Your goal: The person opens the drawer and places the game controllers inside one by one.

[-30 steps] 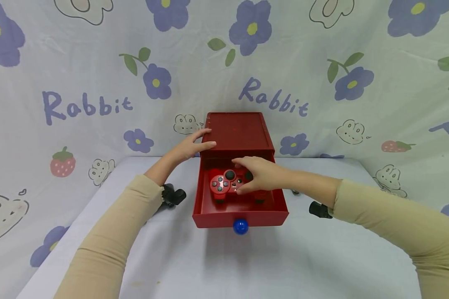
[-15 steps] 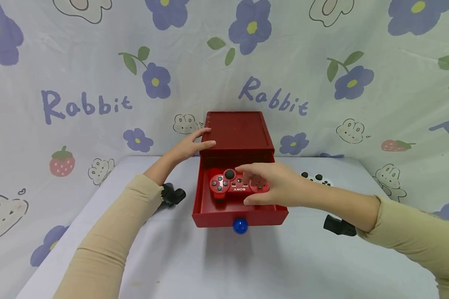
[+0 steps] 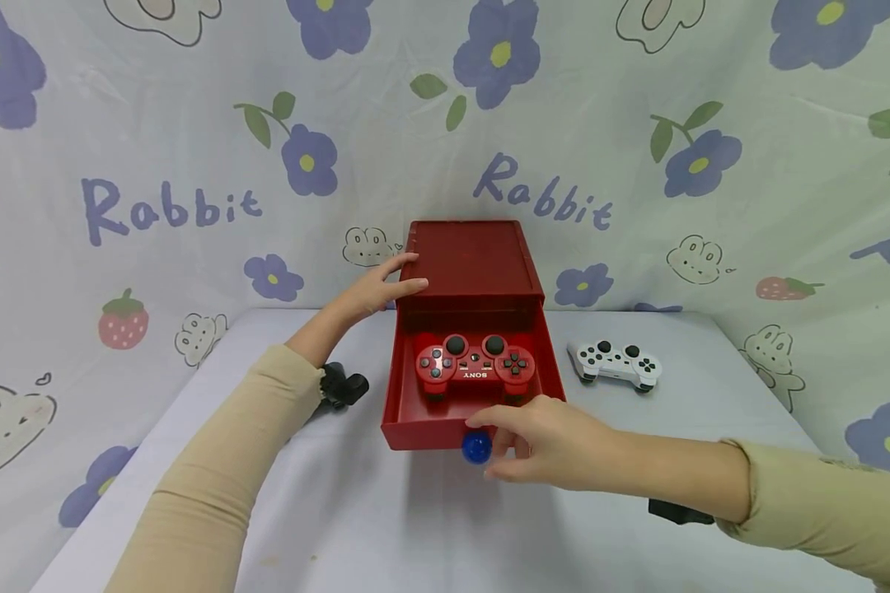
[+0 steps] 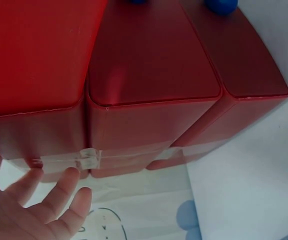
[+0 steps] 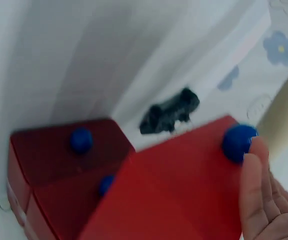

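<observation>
Fingers (image 3: 498, 415) of the right hand (image 3: 552, 445) reach over the blue knob (image 3: 477, 447) on the front of the red drawer (image 3: 421, 436), the thumb spread apart below. In the right wrist view a fingertip seems to touch the knob, but nothing is pinched; the grip looks loose. The left hand (image 3: 377, 290), fingers spread and holding nothing, lies at the left edge of the cabinet (image 3: 469, 259), above and behind the drawer.

The drawer juts far out of the cabinet. It looks like thin, stiff plastic, so probably light, though likely to sag or tip if tugged hard this far out. The knob is round and glossy and may slip under dry fingertips; thumb below and forefinger above would hold it best, or a flat palm square on the drawer's front for pushing. Stacked units held with clear tape (image 4: 90, 159) suggest a light cabinet that could skid, so bracing it above the drawer makes sense.

Inside the drawer lies a red gamepad (image 3: 475, 372), sticks up, hard-shelled and probably free to slide if the drawer jolts; its grips would suit the fingers. Right of the drawer rests a white gamepad (image 3: 617, 366); left of it, a dark object (image 3: 344, 389) is partly hidden by a sleeve (image 3: 208, 478).
</observation>
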Motion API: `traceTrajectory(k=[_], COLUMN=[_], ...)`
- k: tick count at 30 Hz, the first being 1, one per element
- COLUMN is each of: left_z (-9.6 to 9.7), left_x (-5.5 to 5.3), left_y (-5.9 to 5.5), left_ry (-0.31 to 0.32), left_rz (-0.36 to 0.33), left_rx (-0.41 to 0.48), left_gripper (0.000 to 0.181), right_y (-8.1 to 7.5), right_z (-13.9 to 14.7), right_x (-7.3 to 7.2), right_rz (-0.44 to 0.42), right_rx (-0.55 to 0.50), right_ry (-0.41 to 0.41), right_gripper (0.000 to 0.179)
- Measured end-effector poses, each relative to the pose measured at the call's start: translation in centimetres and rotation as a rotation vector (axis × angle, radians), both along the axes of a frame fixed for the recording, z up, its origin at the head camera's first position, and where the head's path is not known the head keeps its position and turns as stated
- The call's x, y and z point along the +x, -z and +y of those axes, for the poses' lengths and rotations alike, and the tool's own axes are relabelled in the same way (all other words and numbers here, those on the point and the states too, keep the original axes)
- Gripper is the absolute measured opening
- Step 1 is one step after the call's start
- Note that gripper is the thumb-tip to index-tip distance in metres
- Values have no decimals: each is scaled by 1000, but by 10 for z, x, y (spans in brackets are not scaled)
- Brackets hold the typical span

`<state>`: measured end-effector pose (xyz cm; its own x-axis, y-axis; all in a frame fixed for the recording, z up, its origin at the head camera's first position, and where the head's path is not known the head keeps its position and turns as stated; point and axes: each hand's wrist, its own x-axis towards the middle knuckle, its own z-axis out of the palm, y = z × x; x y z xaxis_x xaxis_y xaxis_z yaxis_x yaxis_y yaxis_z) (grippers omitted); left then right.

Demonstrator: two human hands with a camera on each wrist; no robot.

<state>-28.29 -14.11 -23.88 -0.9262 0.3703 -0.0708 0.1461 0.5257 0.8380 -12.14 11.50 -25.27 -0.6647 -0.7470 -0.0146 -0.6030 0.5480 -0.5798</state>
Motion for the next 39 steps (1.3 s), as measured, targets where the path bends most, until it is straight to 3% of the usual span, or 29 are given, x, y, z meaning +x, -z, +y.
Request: traceTrajectory(k=[6,13,15,27,39], left_z=[0,0,0,0,1], left_x=[2,3,3,3,4], left_y=[-1,-1,-1,0,1], left_ry=[1,-8,-8,4,-1], left_rz=[4,3,1,10,8], left_rx=[-10,-4,-1,-12,-11], left_gripper=[64,65,65,65,65], right_y=[20,41,43,37,30], right_z=[-7,-10,-10,-10,-14], right_x=[3,4,3,-14,-41], right_rz=[60,358,396,408,334], right_rx=[45,19,-2,-67,-70], right_ry=[46,8,6,18,84], right_gripper=[38,34,32,28,29])
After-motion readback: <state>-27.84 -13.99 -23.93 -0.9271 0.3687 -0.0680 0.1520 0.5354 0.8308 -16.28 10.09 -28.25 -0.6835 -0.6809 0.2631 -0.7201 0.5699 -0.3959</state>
